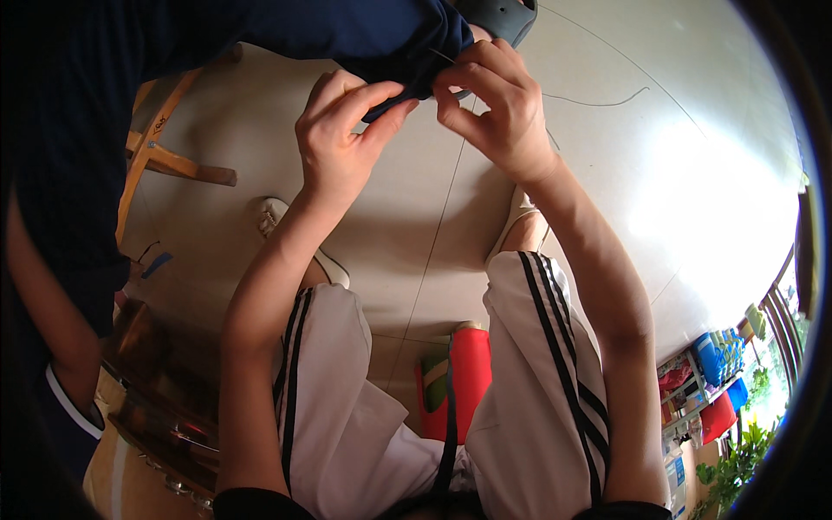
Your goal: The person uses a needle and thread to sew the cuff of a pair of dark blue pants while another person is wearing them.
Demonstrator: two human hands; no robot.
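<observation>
Dark blue trousers worn by another person reach across the top of the view. My left hand pinches the fabric's lower edge between thumb and fingers. Close to its right, my right hand has its fingertips bent together at the same edge, beside a thin dark strand or needle; whether it grips the strand or the fabric I cannot tell. A thin thread trails rightward from behind my right hand over the tiled floor. The other person's dark shoe shows just beyond my right hand.
A wooden stool's legs stand on the left. Below me is a red container between my knees. Dark wooden furniture is at lower left, near the other person's arm. A shelf with coloured items and a plant are at lower right.
</observation>
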